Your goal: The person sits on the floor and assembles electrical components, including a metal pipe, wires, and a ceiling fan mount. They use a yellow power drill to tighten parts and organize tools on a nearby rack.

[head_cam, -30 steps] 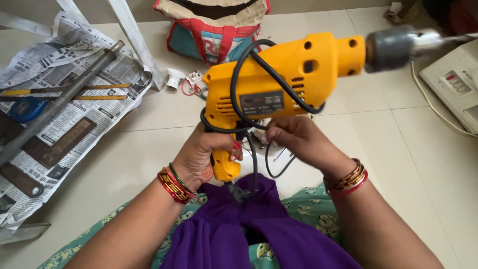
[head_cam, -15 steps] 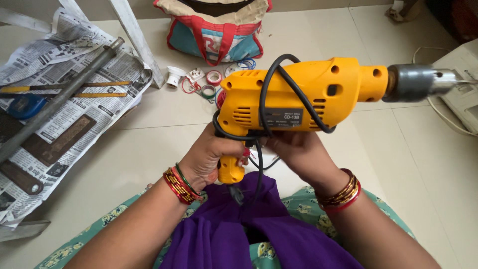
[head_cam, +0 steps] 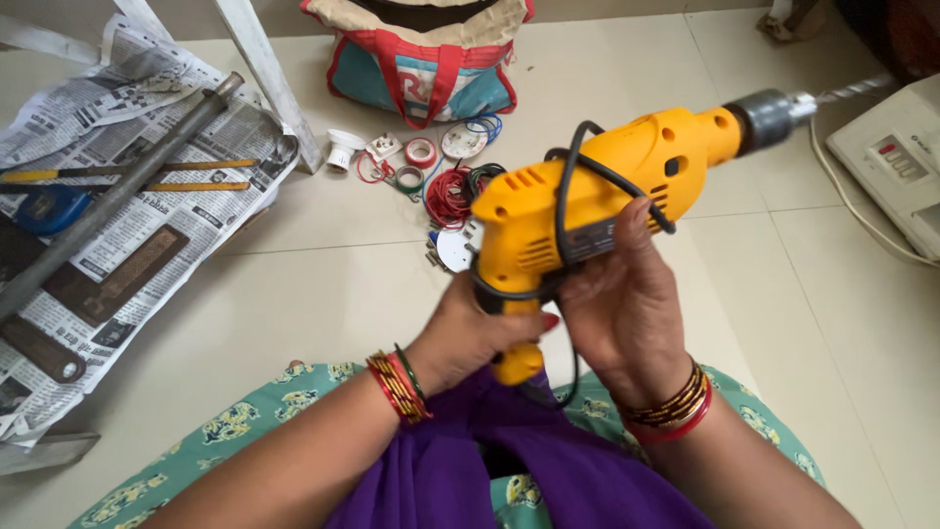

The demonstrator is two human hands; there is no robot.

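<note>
A yellow electric drill [head_cam: 607, 181] is held up in front of me over my lap, its grey chuck [head_cam: 772, 115] and bit pointing to the upper right. A black cord [head_cam: 568, 196] is wound around its body. My left hand [head_cam: 470, 333] grips the drill's handle from the left. My right hand [head_cam: 627, 304] cups the drill's body from below, thumb up along its side. Both wrists carry red and gold bangles.
Newspaper [head_cam: 108, 225] spread at the left carries a long metal pipe [head_cam: 117, 191], rulers and flat tools. A colourful bag [head_cam: 421, 54] stands at the back. Tape rolls and red wire [head_cam: 446, 191] lie on the tile floor. A white box [head_cam: 896, 162] sits at the right.
The drill has swung rightward and tilted, its chuck now pointing up to the right. My right hand has slid up onto the drill's body; the left stays on the handle.
</note>
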